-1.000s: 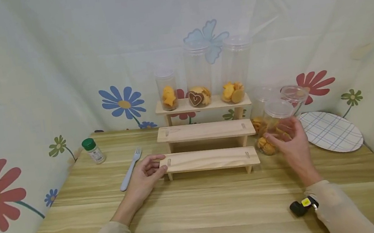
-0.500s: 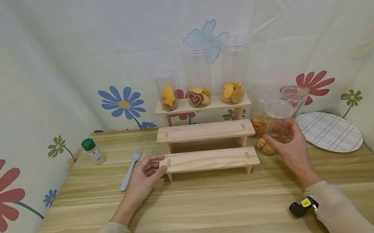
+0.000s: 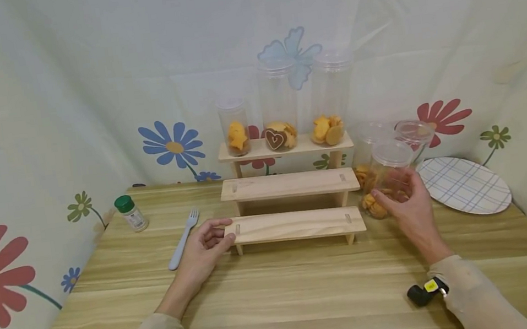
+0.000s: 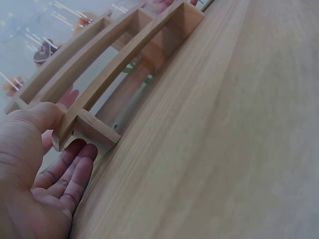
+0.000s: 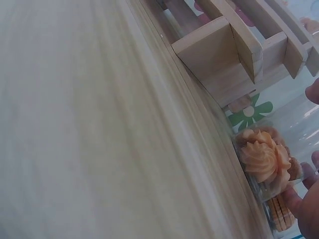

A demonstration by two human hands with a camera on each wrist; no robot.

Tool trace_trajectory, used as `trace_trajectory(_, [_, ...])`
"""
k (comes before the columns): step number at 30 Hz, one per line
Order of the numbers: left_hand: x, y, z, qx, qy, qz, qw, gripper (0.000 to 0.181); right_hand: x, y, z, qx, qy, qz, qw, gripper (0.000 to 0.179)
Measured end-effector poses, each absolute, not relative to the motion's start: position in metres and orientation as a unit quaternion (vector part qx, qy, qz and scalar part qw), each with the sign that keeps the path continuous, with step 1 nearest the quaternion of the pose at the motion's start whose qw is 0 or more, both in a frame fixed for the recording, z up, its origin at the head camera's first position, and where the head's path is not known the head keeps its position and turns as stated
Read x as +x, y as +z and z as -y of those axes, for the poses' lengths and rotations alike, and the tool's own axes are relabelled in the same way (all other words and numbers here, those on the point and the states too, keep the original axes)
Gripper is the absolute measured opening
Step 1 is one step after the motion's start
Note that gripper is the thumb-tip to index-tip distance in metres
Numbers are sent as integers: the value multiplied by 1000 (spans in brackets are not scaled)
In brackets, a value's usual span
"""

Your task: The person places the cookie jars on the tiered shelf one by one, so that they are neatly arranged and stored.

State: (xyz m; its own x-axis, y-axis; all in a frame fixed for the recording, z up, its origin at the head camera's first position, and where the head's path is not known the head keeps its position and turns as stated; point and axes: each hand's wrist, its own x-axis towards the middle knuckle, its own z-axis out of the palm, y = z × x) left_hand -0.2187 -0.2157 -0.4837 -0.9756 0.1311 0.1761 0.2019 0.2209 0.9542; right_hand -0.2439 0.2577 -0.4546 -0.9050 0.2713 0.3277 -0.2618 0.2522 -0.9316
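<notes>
A three-step wooden display rack (image 3: 296, 225) stands mid-table. At the left end of its lowest step is my left hand (image 3: 209, 244), pinching the board. The left wrist view shows that thumb on the step's edge (image 4: 124, 64), with the other fingers curled beneath. On the rack's right, my right hand (image 3: 410, 200) grips a clear lidded jar (image 3: 388, 162) of swirled cookies. The jar stands upright on the table, its base down on the wood in the right wrist view, where a piped cookie (image 5: 264, 158) shows through the wall. Only part of that hand is visible there.
Three clear jars of cookies, one short (image 3: 235, 126) and two tall (image 3: 281, 106), stand on the top step. More clear jars (image 3: 414, 133) are behind my right hand, near a checked plate (image 3: 466, 185). A green-capped shaker (image 3: 132, 213) and pale blue fork (image 3: 184, 239) lie left.
My right fingers have shifted slightly against the jar since a second ago. The left hand, rack and other jars have stayed where they were.
</notes>
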Motion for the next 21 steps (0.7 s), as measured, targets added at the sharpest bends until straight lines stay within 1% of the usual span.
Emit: trace_trajectory(21, [-218,-481,215,-108,-615,781,32,36,-242,-452,-258,-9,616,756,221,70])
